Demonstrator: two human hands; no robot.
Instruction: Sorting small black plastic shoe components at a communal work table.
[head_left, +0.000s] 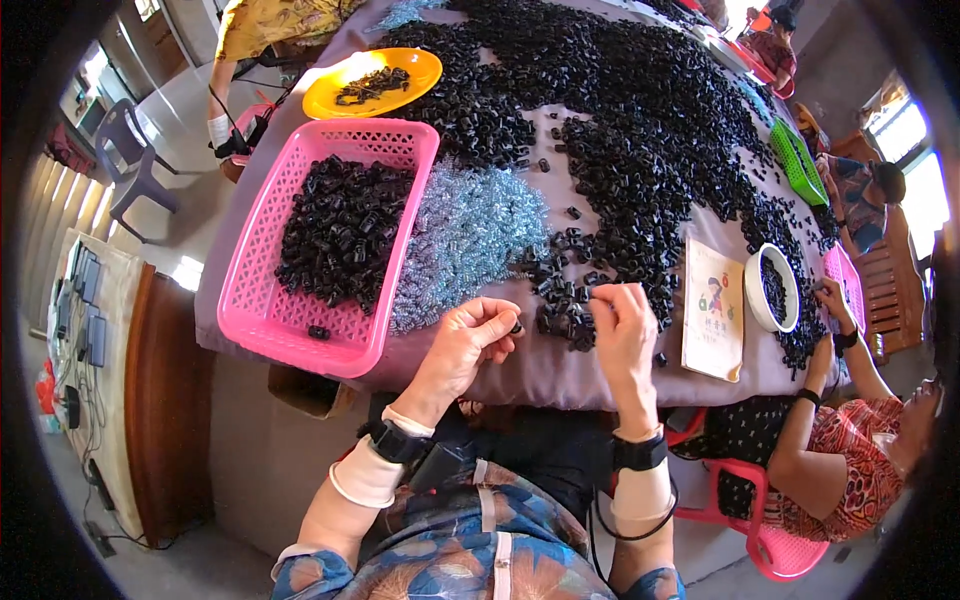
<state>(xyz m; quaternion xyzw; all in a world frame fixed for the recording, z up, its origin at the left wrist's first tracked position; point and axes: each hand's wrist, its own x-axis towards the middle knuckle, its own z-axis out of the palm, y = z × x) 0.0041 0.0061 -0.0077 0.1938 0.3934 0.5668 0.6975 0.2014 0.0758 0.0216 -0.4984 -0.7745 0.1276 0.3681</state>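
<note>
Left hand (474, 338) above table's (540, 385) near edge: thumb and fingers clamped on small black piece (517, 327), probably pinched at tips for fine control. Right hand (624, 325): fingertips together beside black pile (640, 170); cannot tell if gripping. Pink basket (262, 235) at near left corner, clear bluish pieces (475, 230) alongside, likely for easy reach. Held piece: dark, stubby, mostly hidden.

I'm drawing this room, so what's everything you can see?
Tablecloth: one, mauve, centre
Pink baskets: two, pink, left and right
Green basket: one, green, right
Plastic parts: countless, black, on tablecloth
Clear pieces: countless, bluish, left
Plate: one, orange, far left
Bowl: one, white, right
Booklet: one, cream, beside bowl
Plastic chairs: at least two, grey left, pink right
Slatted bench: one, brown, right
Co-workers: at least four, varied clothes, around
Left hand: one, bare, pinching black part
Right hand: one, bare, near parts
</note>
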